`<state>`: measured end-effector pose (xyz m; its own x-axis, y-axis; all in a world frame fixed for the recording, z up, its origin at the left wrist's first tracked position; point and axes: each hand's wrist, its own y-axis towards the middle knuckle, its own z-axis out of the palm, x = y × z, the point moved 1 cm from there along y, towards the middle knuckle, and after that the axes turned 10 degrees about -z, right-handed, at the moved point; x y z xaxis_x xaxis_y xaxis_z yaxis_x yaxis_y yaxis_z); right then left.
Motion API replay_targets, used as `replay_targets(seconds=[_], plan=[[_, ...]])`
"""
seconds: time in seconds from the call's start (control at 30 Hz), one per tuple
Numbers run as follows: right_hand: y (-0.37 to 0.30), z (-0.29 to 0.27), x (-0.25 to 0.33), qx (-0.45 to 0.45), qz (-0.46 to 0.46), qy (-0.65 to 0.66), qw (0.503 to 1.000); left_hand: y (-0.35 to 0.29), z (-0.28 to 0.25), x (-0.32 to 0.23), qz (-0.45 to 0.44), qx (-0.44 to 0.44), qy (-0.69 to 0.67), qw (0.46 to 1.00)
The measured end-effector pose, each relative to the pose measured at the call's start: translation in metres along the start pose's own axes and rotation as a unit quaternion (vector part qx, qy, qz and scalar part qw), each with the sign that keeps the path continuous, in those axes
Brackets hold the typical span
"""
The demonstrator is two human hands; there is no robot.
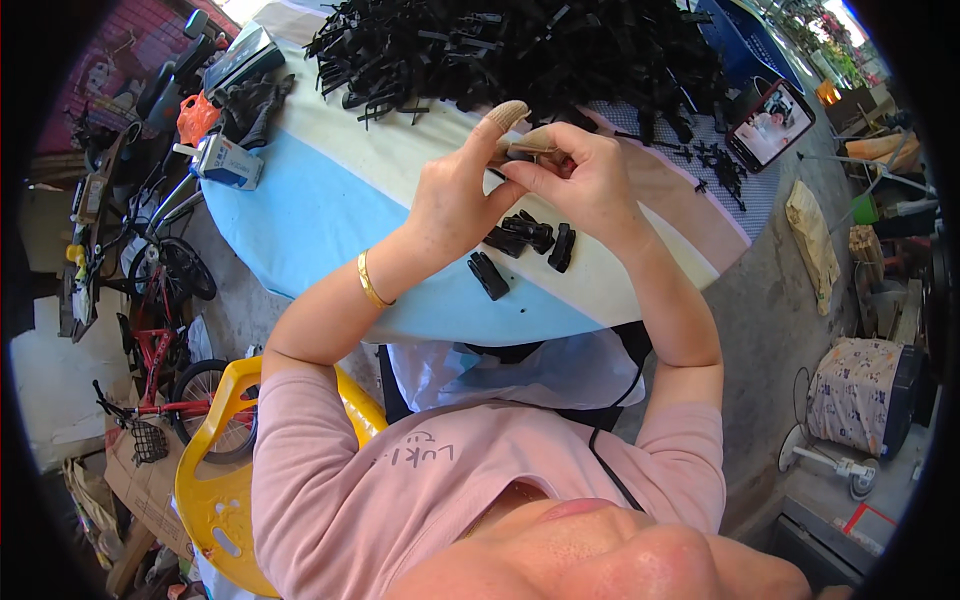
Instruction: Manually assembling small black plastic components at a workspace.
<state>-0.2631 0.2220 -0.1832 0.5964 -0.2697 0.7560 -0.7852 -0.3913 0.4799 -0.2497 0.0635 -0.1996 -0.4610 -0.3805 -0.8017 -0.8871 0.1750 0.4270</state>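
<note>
My left hand (455,195) and my right hand (585,175) meet over the table, fingertips pressed close together. A small dark piece shows between them, mostly hidden by the fingers, and I cannot make out its kind. Beige fingertip covers sit on some fingers of both hands; one covered left finger points up and away. Below the hands, on the striped cloth, lie several small black plastic parts: a cluster (525,232), one to its right (562,247), and one nearer me (489,276). Farther off, a large heap of black plastic parts (520,60) covers the table's back.
A phone (770,125) leans at the right beside a blue basket (748,45). Small black pieces (720,170) are scattered near it. At the left edge stand a white-and-blue box (230,162) and an orange bag (198,118). A yellow chair (215,500) is behind my left arm.
</note>
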Motion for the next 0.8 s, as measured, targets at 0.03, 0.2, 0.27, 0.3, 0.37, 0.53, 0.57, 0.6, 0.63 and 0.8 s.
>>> replay_targets(seconds=[0.03,0.2,0.27,0.3,0.37,0.53,0.57,0.6,0.63,0.8], plan=[[0.001,-0.001,0.001,-0.011,-0.002,0.022,1.0,0.001,-0.002,-0.003,0.026,0.006,0.033,0.999],[0.007,-0.019,-0.001,-0.061,0.067,0.268,0.959,0.012,-0.026,0.001,-0.131,0.227,-0.385,0.885],[0.006,-0.023,-0.005,-0.025,0.036,0.311,0.949,0.016,-0.033,0.002,-0.165,0.278,-0.448,0.833],[0.005,-0.022,-0.006,0.013,0.021,0.315,0.949,0.016,-0.032,0.006,-0.168,0.316,-0.458,0.814],[0.006,-0.018,-0.005,0.081,-0.013,0.358,0.93,0.013,-0.023,0.012,-0.152,0.335,-0.478,0.798],[0.004,-0.014,-0.01,0.107,-0.014,0.334,0.936,0.011,-0.015,0.009,-0.239,0.309,-0.513,0.764],[0.004,-0.013,-0.009,0.092,-0.019,0.287,0.953,0.011,-0.017,0.009,-0.249,0.303,-0.499,0.773],[0.004,-0.012,-0.008,0.077,-0.025,0.24,0.967,0.011,-0.018,0.009,-0.26,0.296,-0.485,0.781],[0.004,-0.01,-0.006,0.081,-0.027,0.243,0.966,0.011,-0.018,0.012,-0.257,0.284,-0.48,0.789],[0.001,-0.008,-0.008,0.018,0.005,0.147,0.989,0.011,-0.015,0.006,-0.223,0.159,-0.391,0.879]])
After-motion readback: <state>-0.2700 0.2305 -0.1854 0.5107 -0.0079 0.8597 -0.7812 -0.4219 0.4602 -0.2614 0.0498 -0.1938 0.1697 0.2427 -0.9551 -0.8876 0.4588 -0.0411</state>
